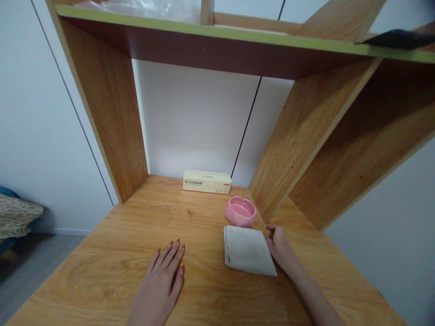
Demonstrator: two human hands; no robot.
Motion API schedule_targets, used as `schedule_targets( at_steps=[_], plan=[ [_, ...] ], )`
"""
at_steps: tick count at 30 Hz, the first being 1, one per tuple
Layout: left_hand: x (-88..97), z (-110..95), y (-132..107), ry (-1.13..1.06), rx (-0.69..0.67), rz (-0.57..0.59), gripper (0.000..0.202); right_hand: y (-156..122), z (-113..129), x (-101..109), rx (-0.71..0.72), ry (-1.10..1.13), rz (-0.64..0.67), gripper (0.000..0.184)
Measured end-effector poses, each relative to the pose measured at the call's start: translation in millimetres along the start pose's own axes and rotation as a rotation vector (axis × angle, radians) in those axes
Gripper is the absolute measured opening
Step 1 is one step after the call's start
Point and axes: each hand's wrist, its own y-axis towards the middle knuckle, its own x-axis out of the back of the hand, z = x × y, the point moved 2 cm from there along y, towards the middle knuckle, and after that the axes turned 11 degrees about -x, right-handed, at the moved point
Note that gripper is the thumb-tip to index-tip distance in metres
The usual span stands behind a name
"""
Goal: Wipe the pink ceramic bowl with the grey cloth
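My left hand (163,280) lies flat on the wooden desk (118,253), fingers stretched out and together, holding nothing. My right hand (280,246) rests at the right edge of a folded white cloth (246,250), its fingers curled against the cloth's far right corner. The cloth lies flat on the desk between my two hands. Just behind the cloth stands a pink faceted bowl (240,211), not touched by either hand.
A long cream box (207,181) with printed text lies at the back against the white wall. Wooden side panels (112,117) rise left and right, with a shelf (217,38) overhead. A dark object (397,38) sits on the upper right shelf.
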Motion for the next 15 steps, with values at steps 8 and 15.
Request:
schedule_targets(
  at_steps=[8, 15],
  plan=[
    [-0.4, 0.0, -0.5, -0.027, 0.013, -0.006, 0.043, 0.2, -4.5, -1.8, 0.028, -0.020, -0.020, 0.027],
    [6.1, -4.8, -2.5, -0.047, -0.002, 0.079, 0.048, 2.6, -8.2, -5.7, 0.050, -0.052, -0.035, 0.028]
  ],
)
